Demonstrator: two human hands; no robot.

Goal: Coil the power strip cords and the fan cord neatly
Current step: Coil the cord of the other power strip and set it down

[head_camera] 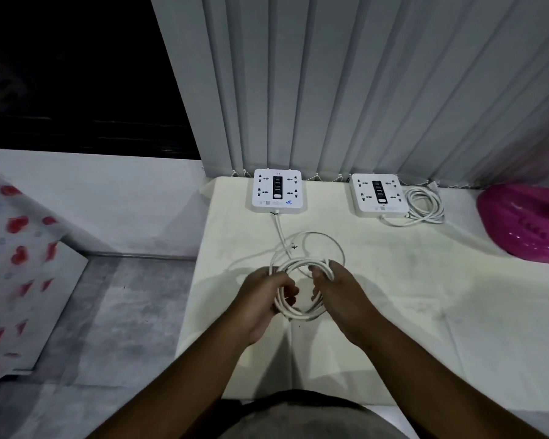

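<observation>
Left hand (263, 301) and right hand (341, 296) clasp the cord coil (300, 314), its tail running away to the power strip (279, 190).

Left forearm (187, 375) and right forearm (425, 369) bare, reaching forward over the near edge of the tabletop (393, 280), converging. Left hand (267, 299) grips the cord coil (301, 315) on its left side, fingers curled; right hand (339, 299) grips its right side. Hands close, not touching.

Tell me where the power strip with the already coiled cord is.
The power strip lies at the table's far edge, right of centre in the head view, under the blinds, between the other power strip and its coiled cord.
</observation>
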